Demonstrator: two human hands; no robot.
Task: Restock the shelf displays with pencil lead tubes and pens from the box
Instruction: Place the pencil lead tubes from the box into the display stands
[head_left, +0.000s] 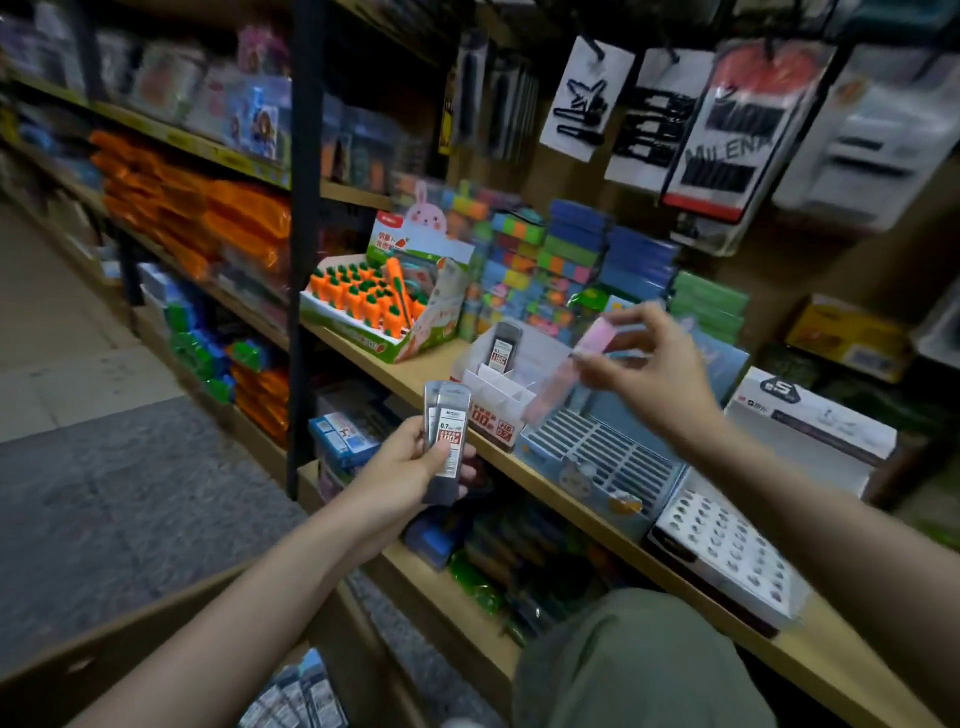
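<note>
My left hand (410, 465) grips a small stack of grey pencil lead tubes (448, 423) labelled 0.7, held upright in front of the shelf edge. My right hand (644, 364) pinches a blurred pink object (597, 335) above the white lead display box (501, 384), where one lead tube (505, 345) stands at the back. A cardboard box (171, 623) sits at the lower left, with more tubes (298, 699) showing inside it.
A carrot-pen display (374, 306) stands left of the white box. A blue slotted display tray (597, 457) and a perforated white tray (727, 551) lie to the right on the wooden shelf (582, 514). Packaged goods hang above. My knee (639, 660) is at the bottom.
</note>
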